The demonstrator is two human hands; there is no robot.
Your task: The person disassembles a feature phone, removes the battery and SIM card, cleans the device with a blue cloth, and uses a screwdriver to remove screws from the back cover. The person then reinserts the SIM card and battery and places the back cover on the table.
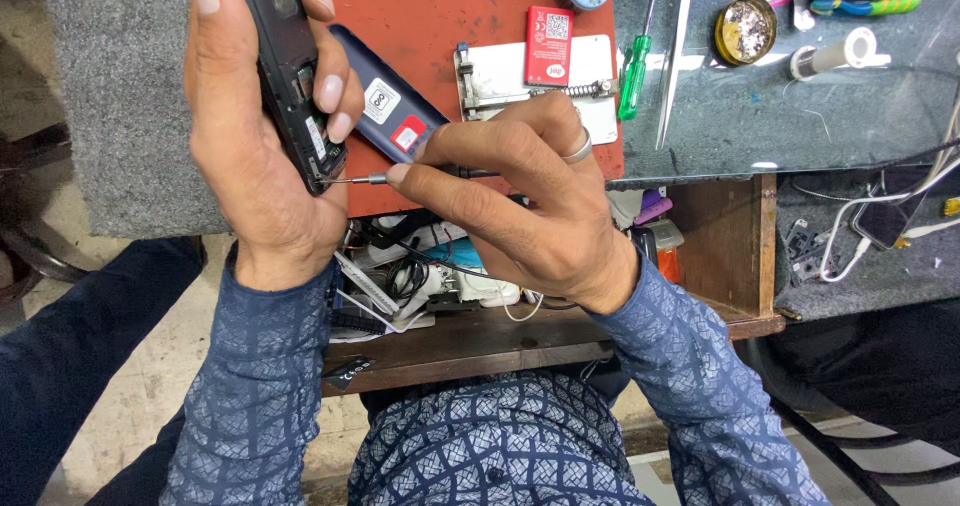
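Holding a dark phone (290,71) upright in my left hand (255,136) while driving a small screwdriver (390,177) into its lower edge.

My left fingers wrap around the phone; to the right, my right hand (520,206) pinches the screwdriver, its tip touching the phone, above the red mat (450,6).

Grey bench (760,116), red mat (450,6), green screwdriver (634,74), tweezers (676,56)

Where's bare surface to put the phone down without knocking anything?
Free: the red mat above the blue cover, and the dark stone top between tweezers and white roll. Crowded: the open drawer beneath both hands, and the cable corner.
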